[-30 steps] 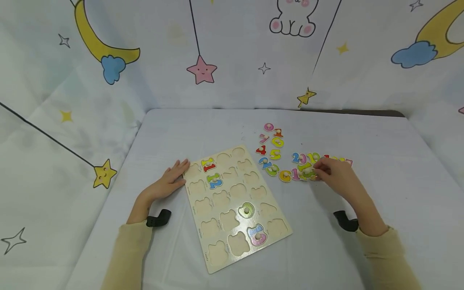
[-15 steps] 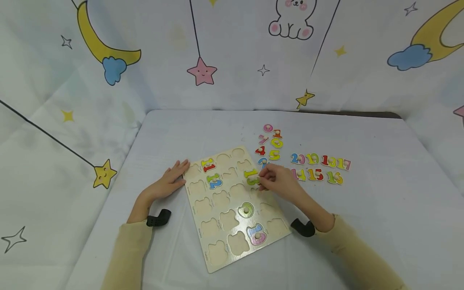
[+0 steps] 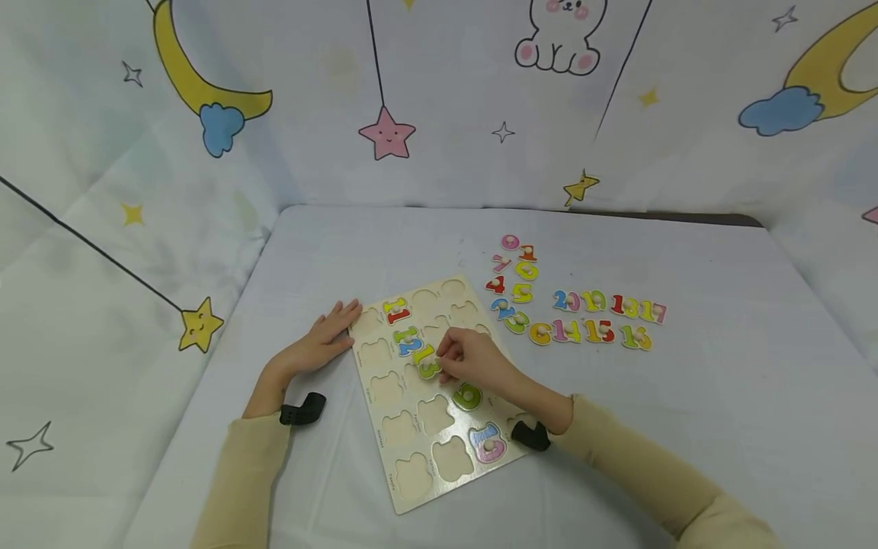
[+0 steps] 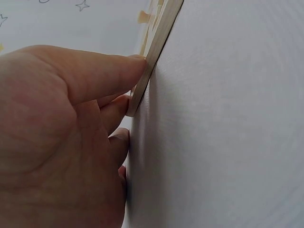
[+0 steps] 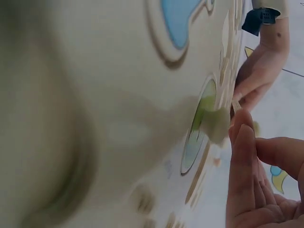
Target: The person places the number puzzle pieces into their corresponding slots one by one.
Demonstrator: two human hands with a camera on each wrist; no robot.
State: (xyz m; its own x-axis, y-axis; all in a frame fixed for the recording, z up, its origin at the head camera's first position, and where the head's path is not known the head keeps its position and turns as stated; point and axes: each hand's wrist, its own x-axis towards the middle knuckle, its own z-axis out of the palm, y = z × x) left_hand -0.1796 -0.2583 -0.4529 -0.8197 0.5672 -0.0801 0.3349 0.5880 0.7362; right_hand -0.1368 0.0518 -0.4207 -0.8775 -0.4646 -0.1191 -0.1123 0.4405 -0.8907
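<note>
A pale wooden number puzzle board (image 3: 405, 499) lies slanted on the table. My left hand (image 3: 318, 343) rests at its upper left edge, fingers extended; the left wrist view shows the thumb (image 4: 109, 76) against the board's side. With my right hand (image 3: 473, 360) I pinch a yellow-green two-digit number puzzle piece (image 3: 427, 361), its second digit unclear, over the middle of the board. Just beyond it sit the 11 piece (image 3: 396, 311) and the 12 piece (image 3: 408, 341). A round green piece (image 3: 468, 396) and a blue-and-pink piece (image 3: 488, 444) sit in recesses nearer the front.
Single-digit pieces (image 3: 523, 293) lie in a loose column beyond the board's right side. To their right are two rows of two-digit pieces, among them the 20 (image 3: 567, 300) and the 15 (image 3: 600, 331). A printed cloth backdrop (image 3: 446, 91) hangs behind the table.
My right hand has carried the yellow-green number piece leftward from the loose pieces, across the board's right edge, to its middle. My left hand has stayed at the board's edge.
</note>
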